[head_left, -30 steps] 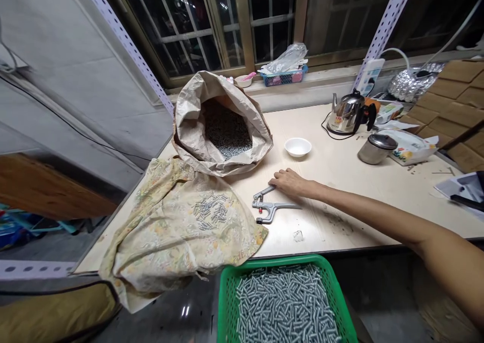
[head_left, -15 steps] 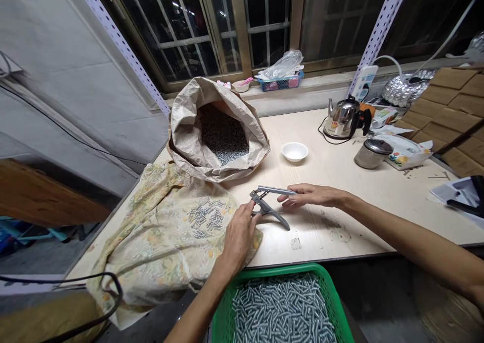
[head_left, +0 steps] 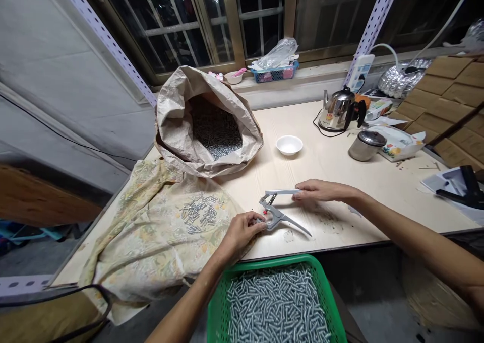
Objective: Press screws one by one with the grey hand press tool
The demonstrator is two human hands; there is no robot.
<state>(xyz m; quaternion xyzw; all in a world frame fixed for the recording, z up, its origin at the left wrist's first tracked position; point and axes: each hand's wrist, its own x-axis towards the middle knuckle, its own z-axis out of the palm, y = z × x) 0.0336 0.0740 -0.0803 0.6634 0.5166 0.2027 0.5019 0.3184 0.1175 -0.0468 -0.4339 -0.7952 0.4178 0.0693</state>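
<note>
A pair of metal spring-loaded hand pliers (head_left: 282, 217), with a coil spring between the handles and a small red spot near the joint, is held just over the table's front part. My right hand (head_left: 315, 190) is closed around the end of the upper handle. The lower handle sticks out free to the right. My left hand (head_left: 242, 232) is closed, thumb and fingers pinching at the pliers' nose; whether a small piece is also between them cannot be seen. Left of it, loose metal screws (head_left: 200, 213) lie scattered on a flowered cloth (head_left: 151, 247).
A green basket (head_left: 328, 292) full of similar metal pieces stands below the table edge. Behind the cloth, a large paper sack (head_left: 172, 116) lies open with small metal parts inside. A white bowl (head_left: 289, 145), kettle (head_left: 338, 111) and lidded metal pot (head_left: 366, 145) stand farther back.
The pliers have turned, their lower handle swinging to the right. My left hand has gone from lying along the tool to a pinch at its nose. The view has shifted slightly.
</note>
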